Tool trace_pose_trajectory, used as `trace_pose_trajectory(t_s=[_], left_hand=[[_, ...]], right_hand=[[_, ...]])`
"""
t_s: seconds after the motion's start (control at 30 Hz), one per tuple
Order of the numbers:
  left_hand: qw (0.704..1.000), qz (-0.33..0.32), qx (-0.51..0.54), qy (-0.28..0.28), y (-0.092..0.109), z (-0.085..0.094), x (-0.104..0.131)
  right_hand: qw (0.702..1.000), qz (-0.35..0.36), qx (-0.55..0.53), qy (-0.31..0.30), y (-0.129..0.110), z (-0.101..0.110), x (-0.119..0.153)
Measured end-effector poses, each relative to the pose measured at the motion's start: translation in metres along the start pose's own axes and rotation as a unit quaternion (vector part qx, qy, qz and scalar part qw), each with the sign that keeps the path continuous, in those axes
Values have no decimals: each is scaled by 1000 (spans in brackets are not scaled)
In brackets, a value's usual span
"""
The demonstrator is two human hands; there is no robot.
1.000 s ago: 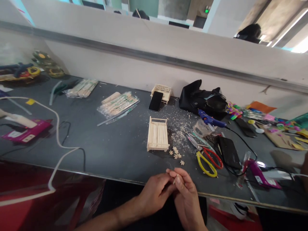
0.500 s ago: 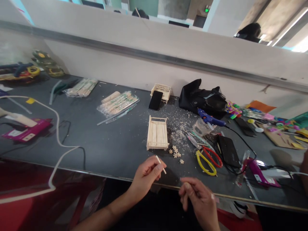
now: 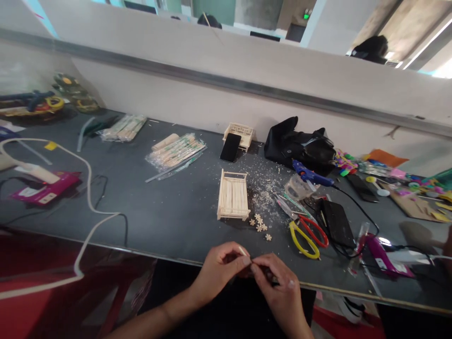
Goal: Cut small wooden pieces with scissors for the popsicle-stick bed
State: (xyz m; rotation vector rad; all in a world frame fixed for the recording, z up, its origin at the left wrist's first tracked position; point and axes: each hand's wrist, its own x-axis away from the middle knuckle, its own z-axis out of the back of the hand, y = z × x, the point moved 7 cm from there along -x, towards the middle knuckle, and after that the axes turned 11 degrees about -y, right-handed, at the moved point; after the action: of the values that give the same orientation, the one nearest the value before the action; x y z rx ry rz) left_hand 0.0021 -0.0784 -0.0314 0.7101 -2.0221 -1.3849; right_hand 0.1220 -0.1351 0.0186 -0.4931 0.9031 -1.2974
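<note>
Both hands' grip: left hand (image 3: 219, 270) & right hand (image 3: 278, 292) pinch a thin stick (image 3: 243, 251) at tabletop (image 3: 169, 216) edge. Step looks like fine trimming/fitting; next needs steady fingertips.

Bright light comes from the upper right, where strip lights blow out to white. The counter (image 3: 169, 212) is evenly lit with soft shadows. Wide-angle distortion bends the edges, and the corners blur.

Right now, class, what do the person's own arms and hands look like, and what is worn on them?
Both forearms are bare: no sleeves, gloves, watch or rings show. The left hand and right hand have short nails. Nothing is marked on either.
</note>
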Motion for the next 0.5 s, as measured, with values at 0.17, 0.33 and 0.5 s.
trace_pose_trajectory(t_s=[0.17,0.33,0.5], left_hand=[[928,-167,-259,210,42,60,18],[723,-335,-563,219,98,60,18],[653,-300,-692,65,105,44,-14]], right_hand=[[999,-26,42,21,14,11,-2],[998,-21,43,38,15,8,-11],[998,1,33,47,10,-3,-26]])
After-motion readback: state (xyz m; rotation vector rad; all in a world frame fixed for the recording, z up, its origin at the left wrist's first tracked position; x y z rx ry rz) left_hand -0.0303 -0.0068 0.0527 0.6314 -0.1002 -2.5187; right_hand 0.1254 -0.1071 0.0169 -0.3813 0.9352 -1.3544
